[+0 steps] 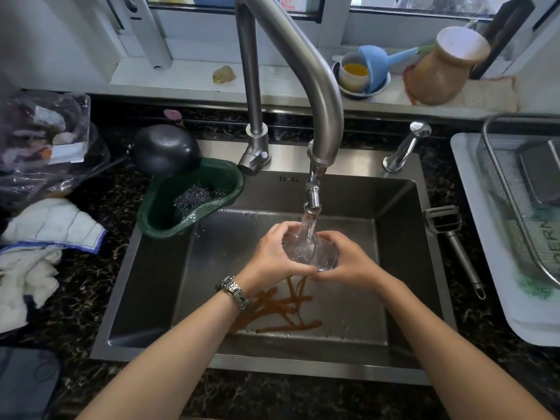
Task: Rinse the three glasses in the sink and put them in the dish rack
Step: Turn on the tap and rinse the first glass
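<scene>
Together, left hand [272, 256] and right hand [348, 262] grip the glass [309, 251] between them under running tap water [308, 228].

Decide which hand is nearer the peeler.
Right. The right hand grips the glass on the side toward the peeler; the left hand grips its far side.

Bare forearms, sleeveless in view; silver link wristwatch [232, 292] on the left wrist.
</scene>
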Tool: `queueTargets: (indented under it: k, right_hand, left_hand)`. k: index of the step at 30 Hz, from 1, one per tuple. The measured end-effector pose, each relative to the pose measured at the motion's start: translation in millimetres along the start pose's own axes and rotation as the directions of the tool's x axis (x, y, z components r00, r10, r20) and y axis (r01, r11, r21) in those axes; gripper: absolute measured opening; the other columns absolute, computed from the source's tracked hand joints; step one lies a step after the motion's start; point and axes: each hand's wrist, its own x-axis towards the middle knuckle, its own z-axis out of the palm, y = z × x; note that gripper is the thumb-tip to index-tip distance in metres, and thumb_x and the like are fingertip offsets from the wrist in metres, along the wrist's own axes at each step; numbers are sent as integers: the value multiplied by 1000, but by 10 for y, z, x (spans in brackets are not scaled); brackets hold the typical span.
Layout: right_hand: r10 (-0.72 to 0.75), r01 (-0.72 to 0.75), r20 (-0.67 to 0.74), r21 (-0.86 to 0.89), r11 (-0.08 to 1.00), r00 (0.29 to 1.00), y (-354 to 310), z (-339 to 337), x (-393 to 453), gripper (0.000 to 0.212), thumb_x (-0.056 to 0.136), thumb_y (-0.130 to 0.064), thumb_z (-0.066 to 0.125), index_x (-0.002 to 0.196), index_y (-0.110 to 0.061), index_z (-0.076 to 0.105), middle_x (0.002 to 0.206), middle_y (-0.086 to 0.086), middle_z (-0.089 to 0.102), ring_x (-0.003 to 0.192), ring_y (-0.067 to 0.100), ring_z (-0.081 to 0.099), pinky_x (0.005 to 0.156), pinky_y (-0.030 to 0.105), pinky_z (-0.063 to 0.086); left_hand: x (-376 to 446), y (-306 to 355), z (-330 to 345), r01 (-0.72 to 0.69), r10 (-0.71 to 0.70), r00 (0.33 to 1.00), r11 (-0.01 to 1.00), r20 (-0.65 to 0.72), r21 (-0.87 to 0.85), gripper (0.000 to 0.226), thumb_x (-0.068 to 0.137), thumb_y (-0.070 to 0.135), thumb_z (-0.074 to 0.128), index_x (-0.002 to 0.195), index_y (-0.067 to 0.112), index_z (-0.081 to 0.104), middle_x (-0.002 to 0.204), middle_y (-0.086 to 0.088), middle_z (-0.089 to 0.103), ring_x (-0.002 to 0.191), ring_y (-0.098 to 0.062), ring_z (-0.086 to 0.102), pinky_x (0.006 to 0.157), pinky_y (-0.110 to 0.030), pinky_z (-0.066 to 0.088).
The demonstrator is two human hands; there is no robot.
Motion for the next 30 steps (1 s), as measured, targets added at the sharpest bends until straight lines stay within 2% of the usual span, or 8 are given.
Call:
queueTargets:
  k: [4, 6, 11, 16, 20, 24, 27, 30]
  right_hand:
    - [-33, 26, -166, -43, 999, 986, -50, 65, -23, 69, 56, -38, 87, 114, -18, 55, 110, -3, 59, 99, 12, 58, 82, 20, 48]
    - [-23, 15, -229, -34, 999, 973, -61, 109, -51, 66, 56, -36, 87, 110, -19, 53, 107, -4, 56, 96, 10, 56, 76, 17, 45]
    - [-31, -8, -306, -126, 992, 952, -86, 187, -88, 71, 59, -42, 84, 117, -18, 50, 114, -4, 52, 99, 11, 54, 79, 28, 50]
    - [-51, -19, -347, -197, 980, 936, -65, 287, -91, 73, 60, -38, 86, 119, -18, 49, 115, -5, 51, 102, 12, 54, 76, 30, 52]
    - [-22, -6, -279, -99, 995, 960, -60, 290, -67, 79, 62, -31, 87, 126, -17, 44, 123, -4, 44, 113, 11, 47, 90, 30, 50]
    - [-15, 26, -128, 85, 996, 992, 26, 206, -42, 88, 63, -30, 88, 134, -20, 36, 136, 0, 44, 126, 14, 45, 106, 35, 43]
    - [11, -3, -68, 112, 994, 998, 109, 136, -49, 85, 65, -26, 87, 135, -23, 37, 137, -2, 46, 129, 11, 45, 108, 37, 43]
    - [34, -31, -28, 125, 992, 999, 141, 107, -47, 81, 68, -25, 85, 135, -27, 39, 137, -4, 48, 127, 8, 45, 105, 31, 45]
  left_hand:
    - [1, 3, -2, 62, -56, 996, 996, 74, -70, 95, 56, 25, 90, 137, 26, 41, 134, 2, 44, 124, -11, 48, 108, -35, 43]
    - [-5, 30, -17, 117, -111, 990, 991, 87, -64, 95, 61, 31, 89, 141, 27, 38, 138, 3, 40, 127, -10, 45, 110, -33, 41]
    - [-24, 44, -22, 210, -208, 977, 977, 33, -48, 96, 52, 63, 82, 135, 31, 45, 135, 5, 48, 120, -10, 51, 104, -36, 46]
    - [-19, 77, 32, 175, -173, 981, 984, -84, 19, 77, 59, 52, 85, 124, 26, 53, 124, 6, 56, 114, -10, 52, 99, -30, 46]
    - [-30, 64, 40, 157, -154, 977, 988, -147, 11, 70, 61, 42, 87, 121, 24, 56, 118, 7, 60, 110, -8, 54, 92, -22, 44]
    - [-43, 52, 23, 117, -119, 982, 993, -147, -25, 70, 58, 33, 89, 120, 25, 58, 116, 6, 62, 108, -7, 57, 96, -25, 48]
    - [-45, 4, -3, 112, -120, 984, 992, -131, -65, 70, 59, 29, 90, 120, 25, 58, 119, 5, 62, 110, -8, 57, 96, -25, 48]
    - [-60, -63, -39, 112, -124, 985, 988, -122, -102, 70, 59, 27, 90, 121, 25, 58, 119, 6, 61, 111, -6, 56, 90, -15, 45]
